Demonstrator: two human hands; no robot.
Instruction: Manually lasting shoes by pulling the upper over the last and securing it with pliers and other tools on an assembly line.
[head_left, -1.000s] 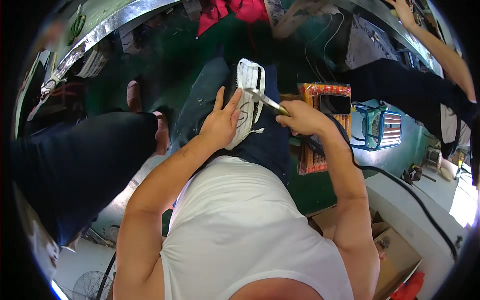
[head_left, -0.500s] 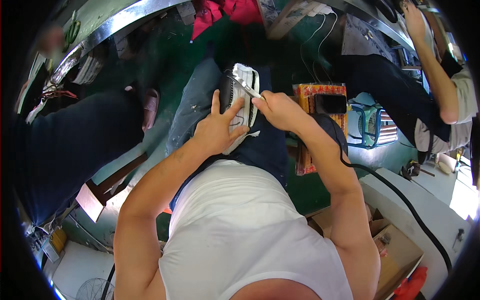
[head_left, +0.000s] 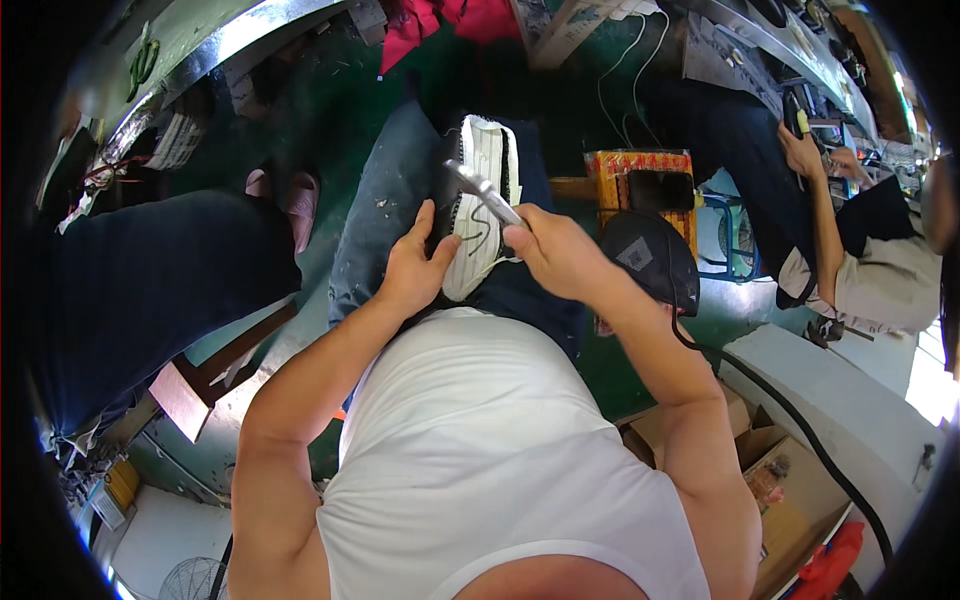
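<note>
On my lap lies a shoe with its white underside up and black, jagged-edged material along its sides. A dark wavy line runs over the white part. My left hand is at the shoe's near left side, its thumb on the white edge and its index finger stretched along the black side; the other fingers are mostly hidden. My right hand grips metal pliers by the handles. Their head points up and left over the shoe, and I cannot tell whether it touches.
Right of my lap, a black phone lies on red and orange packs. A black rounded thing trails a black cable. One person sits at right, another at left. An open cardboard box stands lower right.
My left hand has drawn back from the white underside to its left edge. The pliers have shifted slightly left and down and turned. The co-worker at right has lowered an arm.
</note>
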